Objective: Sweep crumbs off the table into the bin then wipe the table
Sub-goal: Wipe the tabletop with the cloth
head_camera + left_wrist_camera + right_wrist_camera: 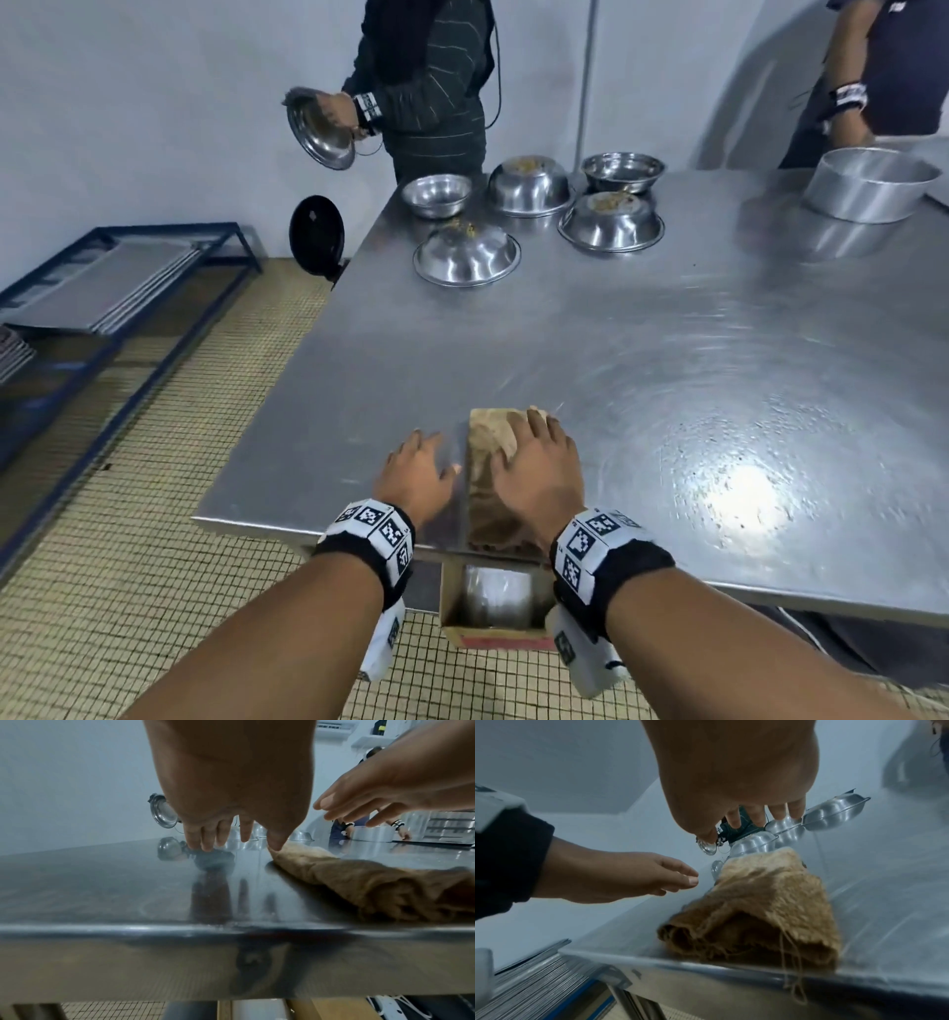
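Note:
A folded brown cloth (485,439) (359,882) (765,902) lies on the steel table (616,334), reaching its near edge. My right hand (536,462) (744,780) is spread over the cloth with straight fingers; the wrist views show it hovering just above. My left hand (418,470) (244,829) rests its fingertips on the bare table left of the cloth, thumb at the cloth's edge. Fine crumbs (719,478) speckle the table to the right. A lined cardboard box bin (495,598) stands on the floor below the table edge, under the cloth.
Several steel bowls (466,254), some upturned with scraps on top, cluster at the far side beside a large pot (868,182). One person (431,87) holds a bowl beyond the table and another (883,67) stands at the far right. A blue tray rack (102,288) stands left.

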Demonstrator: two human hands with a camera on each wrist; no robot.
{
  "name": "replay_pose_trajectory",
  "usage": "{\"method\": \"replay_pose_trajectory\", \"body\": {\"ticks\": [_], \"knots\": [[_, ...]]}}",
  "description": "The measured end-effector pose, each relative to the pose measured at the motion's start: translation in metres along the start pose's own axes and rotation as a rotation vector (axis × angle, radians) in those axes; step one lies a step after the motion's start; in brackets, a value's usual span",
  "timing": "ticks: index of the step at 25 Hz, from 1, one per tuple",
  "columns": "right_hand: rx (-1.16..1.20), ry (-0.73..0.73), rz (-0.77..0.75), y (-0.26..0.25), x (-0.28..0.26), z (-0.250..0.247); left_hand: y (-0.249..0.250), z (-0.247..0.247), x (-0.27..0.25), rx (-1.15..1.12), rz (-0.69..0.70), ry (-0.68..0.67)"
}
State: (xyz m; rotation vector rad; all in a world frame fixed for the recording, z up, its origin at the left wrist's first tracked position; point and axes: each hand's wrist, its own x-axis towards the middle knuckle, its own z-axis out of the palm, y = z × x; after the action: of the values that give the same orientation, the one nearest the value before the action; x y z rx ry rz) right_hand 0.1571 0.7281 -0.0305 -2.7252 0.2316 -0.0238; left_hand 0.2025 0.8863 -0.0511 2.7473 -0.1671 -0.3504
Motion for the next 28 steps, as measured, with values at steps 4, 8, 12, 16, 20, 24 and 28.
{"method": "replay_pose_trajectory", "body": {"ticks": [4,8,12,16,20,24,28], "knots": [[0.005,-0.082,0.0,0.012,0.015,0.025,-0.015,0.012,0.025,0.121,0.055,0.031],[0.008,-0.099,0.018,0.011,0.014,0.051,-0.038,0.023,0.032,0.257,0.112,0.022],[-0.051,-0.089,0.048,0.009,0.015,0.063,-0.05,0.034,0.035,0.239,0.155,0.074],[-0.079,-0.08,0.104,0.002,0.021,0.068,-0.052,0.034,0.039,0.23,0.166,0.082],[-0.103,-0.083,0.089,0.006,0.017,0.073,-0.054,0.034,0.041,0.234,0.174,0.074],[-0.11,-0.084,0.112,0.03,-0.007,0.067,-0.055,0.035,0.041,0.208,0.195,0.092],[-0.135,-0.08,0.193,0.07,-0.027,0.05,-0.055,0.035,0.04,0.226,0.21,0.108]]}}
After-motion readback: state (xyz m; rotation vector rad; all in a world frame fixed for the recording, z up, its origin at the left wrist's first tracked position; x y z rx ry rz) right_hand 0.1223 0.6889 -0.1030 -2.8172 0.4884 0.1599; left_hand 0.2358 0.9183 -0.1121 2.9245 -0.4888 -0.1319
